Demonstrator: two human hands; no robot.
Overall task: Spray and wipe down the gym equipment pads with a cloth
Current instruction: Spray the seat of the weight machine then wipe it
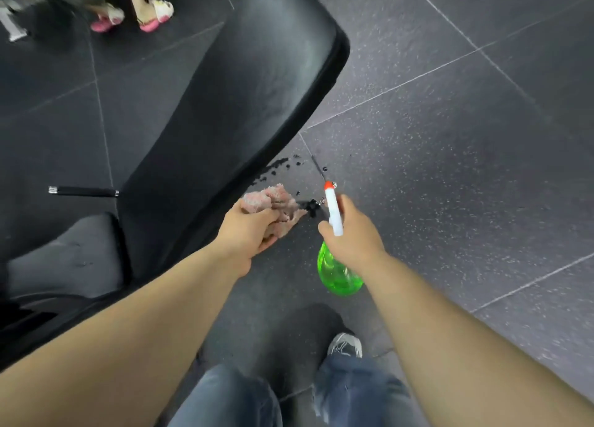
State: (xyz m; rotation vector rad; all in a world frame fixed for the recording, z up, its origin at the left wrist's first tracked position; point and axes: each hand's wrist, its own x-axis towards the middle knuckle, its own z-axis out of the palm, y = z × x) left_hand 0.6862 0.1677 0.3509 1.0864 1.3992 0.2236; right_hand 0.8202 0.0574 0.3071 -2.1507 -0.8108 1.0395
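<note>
Fingers (257,216) of the left hand (247,233) bunch the pink cloth (273,203) beside the edge of the black pad (241,105), the right hand (353,237) grips the green spray bottle (337,275), and it is best to aim the spray at the pad, not the floor (450,169).

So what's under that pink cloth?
Dark floor, with wet black splashes near the edge of the black pad. The cloth, bunched in the left hand, covers the spot straight below it, so that part can't be seen.
</note>
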